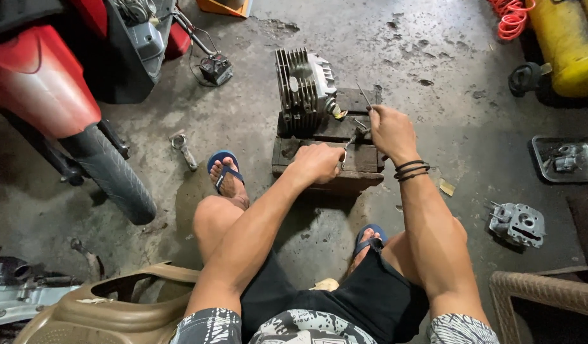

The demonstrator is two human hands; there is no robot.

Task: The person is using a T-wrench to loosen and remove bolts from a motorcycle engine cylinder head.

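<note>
A finned grey engine cylinder (305, 89) stands on a dark wooden block (327, 156) on the concrete floor in front of me. My left hand (319, 162) rests as a fist on the block's front part and seems to hold a small metal piece at its right side. My right hand (389, 130) is closed on a thin metal tool (365, 99) whose tip points up and back, just right of the cylinder. Black bands circle my right wrist.
A red motorcycle with its tyre (112, 175) stands left. A wrench (184, 150) lies near my left foot. A metal tray (565, 159) and a cylinder head (520, 224) lie right. A yellow tank (565, 41) is far right; chairs sit near me.
</note>
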